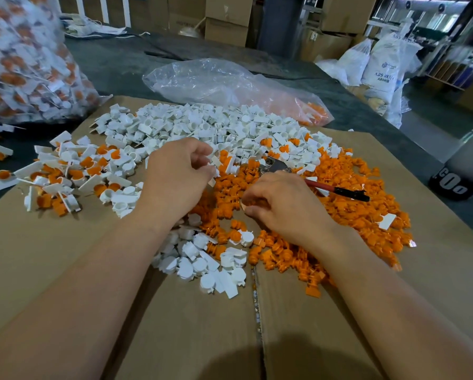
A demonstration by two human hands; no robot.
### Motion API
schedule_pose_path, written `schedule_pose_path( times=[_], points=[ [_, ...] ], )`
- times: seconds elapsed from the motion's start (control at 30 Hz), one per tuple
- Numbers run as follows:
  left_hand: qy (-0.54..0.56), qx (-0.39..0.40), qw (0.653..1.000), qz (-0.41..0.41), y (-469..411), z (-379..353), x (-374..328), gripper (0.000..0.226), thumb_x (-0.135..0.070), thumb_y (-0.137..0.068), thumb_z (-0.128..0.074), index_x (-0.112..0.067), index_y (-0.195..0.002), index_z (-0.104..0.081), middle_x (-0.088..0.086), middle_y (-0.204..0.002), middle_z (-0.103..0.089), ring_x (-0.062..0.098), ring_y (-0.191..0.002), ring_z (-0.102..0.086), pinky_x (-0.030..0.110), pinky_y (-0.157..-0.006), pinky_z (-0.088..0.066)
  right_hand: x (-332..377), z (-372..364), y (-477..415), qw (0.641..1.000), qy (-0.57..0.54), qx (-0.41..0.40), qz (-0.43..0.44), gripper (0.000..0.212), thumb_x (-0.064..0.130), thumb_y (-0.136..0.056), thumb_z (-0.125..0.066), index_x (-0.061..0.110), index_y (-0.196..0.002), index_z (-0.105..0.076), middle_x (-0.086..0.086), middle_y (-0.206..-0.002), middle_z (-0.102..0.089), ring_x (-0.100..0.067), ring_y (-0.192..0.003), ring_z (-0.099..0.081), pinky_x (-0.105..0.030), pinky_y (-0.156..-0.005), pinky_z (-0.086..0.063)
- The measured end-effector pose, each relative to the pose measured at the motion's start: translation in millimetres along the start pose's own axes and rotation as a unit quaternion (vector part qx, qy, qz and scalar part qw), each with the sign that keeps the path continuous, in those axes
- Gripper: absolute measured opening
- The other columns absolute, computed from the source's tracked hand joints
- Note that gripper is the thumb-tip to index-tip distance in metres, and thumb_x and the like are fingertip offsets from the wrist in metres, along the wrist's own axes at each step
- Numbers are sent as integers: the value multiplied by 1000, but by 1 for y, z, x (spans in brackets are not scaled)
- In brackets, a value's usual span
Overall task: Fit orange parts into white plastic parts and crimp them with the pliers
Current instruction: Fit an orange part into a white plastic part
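Note:
A heap of white plastic parts [202,122] covers the far half of the cardboard sheet [65,270]. Loose orange parts [353,193] are spread to the right and middle. My left hand [175,179] hovers over the middle, its fingertips pinching a white part [215,167]. My right hand [282,207] lies over the orange parts with fingers curled round the pliers [336,189]. Their metal jaws stick out beyond the hand and a red and black handle points right. Finished white-and-orange pieces [73,171] lie in a pile at the left.
A clear bag [24,64] full of assembled pieces stands at the far left. Another clear bag [229,86] with some orange parts lies behind the white heap. More white parts [207,264] sit between my forearms. Cardboard boxes and white sacks stand beyond the table.

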State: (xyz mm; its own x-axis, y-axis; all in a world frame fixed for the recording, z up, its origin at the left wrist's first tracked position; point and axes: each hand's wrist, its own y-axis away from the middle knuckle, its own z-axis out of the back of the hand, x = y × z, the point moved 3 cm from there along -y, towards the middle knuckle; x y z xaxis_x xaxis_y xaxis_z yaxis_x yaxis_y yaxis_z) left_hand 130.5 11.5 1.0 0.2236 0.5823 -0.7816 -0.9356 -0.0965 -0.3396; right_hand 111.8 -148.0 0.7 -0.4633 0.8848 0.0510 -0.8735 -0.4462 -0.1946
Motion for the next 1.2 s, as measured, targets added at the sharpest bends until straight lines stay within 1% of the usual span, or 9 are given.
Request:
schedule_pose_path(
  times=[0.17,0.33,0.43,0.5,0.6,0.77,0.87,1.07,1.2],
  points=[
    [228,80,968,67,4,-4,-7,18,-7,-83,-66,-25,-81,-65,-6,-71,-63,6,-63,-61,21,-58,-56,0,3,2,998,-50,-32,-15,9,21,-87,-60,16,-94,-64,0,-94,-63,-18,-92,-53,-27,-80,-31],
    [340,142,916,156,7,-7,-9,14,-5,-85,-61,-16,-80,-67,4,-78,-63,16,-58,-67,21,-48,-53,2,-2,2,1000,-18,2,9,27,27,-89,-57,19,-114,-61,-2,-103,-61,-20,-101,-51,-28,-85,-31],
    [400,140,885,191,7,-7,-9,4,-7,-81,-64,-9,-81,-67,3,-85,-68,18,-59,-68,20,-48,-53,2,-1,2,1000,-16,1,9,27,31,-88,-59,22,-113,-63,2,-97,-55,-19,-100,-48,-28,-81,-31],
    [435,154,866,191,7,-7,-11,18,-8,-67,-68,-6,-85,-68,2,-75,-69,18,-61,-69,19,-51,-54,1,0,2,999,-27,-17,4,26,32,-86,-61,23,-110,-65,5,-94,-54,-17,-97,-48,-24,-77,-27],
    [431,170,870,170,8,-6,-12,38,-5,-56,-66,-7,-94,-67,0,-63,-68,15,-62,-69,17,-54,-53,-2,2,3,996,-76,-43,-14,23,29,-86,-61,20,-107,-64,3,-98,-63,-13,-93,-54,-20,-74,-31],
    [439,165,864,184,8,-6,-15,27,-20,-59,-68,-10,-84,-68,-1,-61,-66,17,-55,-66,19,-45,-51,-7,12,7,966,-224,-103,-78,21,17,-88,-59,19,-108,-62,18,-82,-55,-3,-78,-53,-19,-75,-44],
    [456,165,852,195,9,-6,-16,28,-21,-61,-67,-9,-86,-65,3,-64,-66,19,-58,-68,21,-45,-53,-8,21,11,944,-273,-170,-76,31,12,-90,-54,23,-118,-61,23,-83,-51,7,-77,-50,-4,-70,-35],
    [465,198,836,213,12,-7,-19,16,-16,-81,-60,-7,-93,-68,7,-67,-64,18,-58,-68,19,-45,-52,-3,23,14,923,-328,-190,-59,21,9,-89,-55,23,-103,-62,16,-73,-54,2,-67,-51,-10,-59,-38],
    [446,233,840,204,16,-11,-21,30,-23,-67,-64,-5,-91,-67,8,-72,-63,17,-58,-67,20,-47,-53,-1,23,13,906,-374,-189,-63,24,12,-85,-63,34,-88,-53,16,-86,-60,1,-83,-59,-15,-73,-47]
  ],
)
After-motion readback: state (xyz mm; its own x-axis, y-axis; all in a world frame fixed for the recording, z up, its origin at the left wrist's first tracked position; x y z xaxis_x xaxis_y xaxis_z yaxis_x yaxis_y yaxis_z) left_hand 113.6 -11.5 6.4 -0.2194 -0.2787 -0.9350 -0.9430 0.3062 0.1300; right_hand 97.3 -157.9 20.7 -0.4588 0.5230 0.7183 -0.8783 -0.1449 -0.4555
